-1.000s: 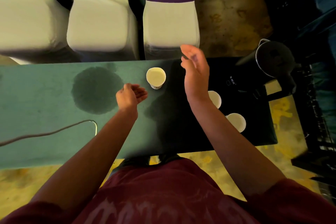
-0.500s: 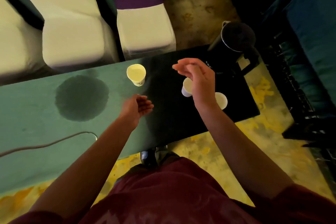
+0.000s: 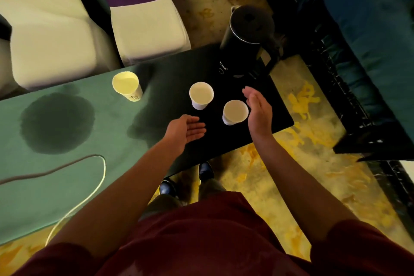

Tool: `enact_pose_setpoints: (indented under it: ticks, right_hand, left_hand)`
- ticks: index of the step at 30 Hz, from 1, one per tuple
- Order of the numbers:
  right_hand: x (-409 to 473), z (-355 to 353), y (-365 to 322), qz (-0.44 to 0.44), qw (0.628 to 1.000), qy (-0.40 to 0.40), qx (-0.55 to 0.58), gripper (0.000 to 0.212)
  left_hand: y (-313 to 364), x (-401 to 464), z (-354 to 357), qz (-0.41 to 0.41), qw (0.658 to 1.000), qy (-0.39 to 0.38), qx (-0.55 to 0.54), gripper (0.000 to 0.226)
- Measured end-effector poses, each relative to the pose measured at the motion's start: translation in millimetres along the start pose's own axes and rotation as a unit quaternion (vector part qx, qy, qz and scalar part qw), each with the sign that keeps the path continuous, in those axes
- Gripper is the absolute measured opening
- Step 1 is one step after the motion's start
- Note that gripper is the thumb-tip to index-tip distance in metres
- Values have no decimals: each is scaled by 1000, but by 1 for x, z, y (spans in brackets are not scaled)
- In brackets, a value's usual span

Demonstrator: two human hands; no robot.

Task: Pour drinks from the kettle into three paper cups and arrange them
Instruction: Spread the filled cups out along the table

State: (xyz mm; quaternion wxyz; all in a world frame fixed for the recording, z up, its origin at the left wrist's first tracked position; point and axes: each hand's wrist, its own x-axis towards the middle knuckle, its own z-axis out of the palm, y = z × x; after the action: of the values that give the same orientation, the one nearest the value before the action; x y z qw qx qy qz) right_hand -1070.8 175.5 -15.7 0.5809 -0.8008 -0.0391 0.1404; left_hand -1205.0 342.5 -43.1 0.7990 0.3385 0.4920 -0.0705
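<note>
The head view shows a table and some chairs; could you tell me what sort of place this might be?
Probably a banquet or conference hall: chairs in white covers with purple sashes, a long table under green cloth, patterned yellow carpet, and a kettle with paper cups set out for serving.

Dim warm light, right side shadowed, wide-angle edge distortion.

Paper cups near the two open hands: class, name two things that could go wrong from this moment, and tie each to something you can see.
1. The right hand is close beside the nearest cup; a careless move could tip it.
2. The kettle stands at the table's far corner, near the edge, so a clumsy reach might knock it off. The wet patch suggests an earlier spill.
</note>
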Motion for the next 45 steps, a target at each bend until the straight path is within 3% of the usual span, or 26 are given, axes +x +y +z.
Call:
enact_pose_setpoints:
  ticks: [9, 16, 25, 32, 36, 45]
  right_hand:
    - [29, -6, 59, -21, 987, -148, -65, 48]
    - [37, -9, 71, -25, 976, -206, -68, 44]
    - [38, -12, 60, -25, 979, -187, -83, 33]
    - [24, -20, 8, -44, 976, -202, -66, 39]
    - [10, -19, -22, -63, 973, -218, -39, 37]
    - [-42, 17, -82, -55, 970, -236, 23, 30]
  left_hand:
    - [-37, 39, 65, 1, 999, 42, -16, 29]
    - [-39, 44, 77, 0, 996, 81, -26, 35]
    - [-39, 42, 92, 7, 993, 120, -9, 32]
    - [-23, 4, 114, -7, 993, 28, -117, 32]
    - [-9, -12, 120, 28, 979, -34, -199, 23]
    - [7, -58, 81, 98, 955, -30, -280, 27]
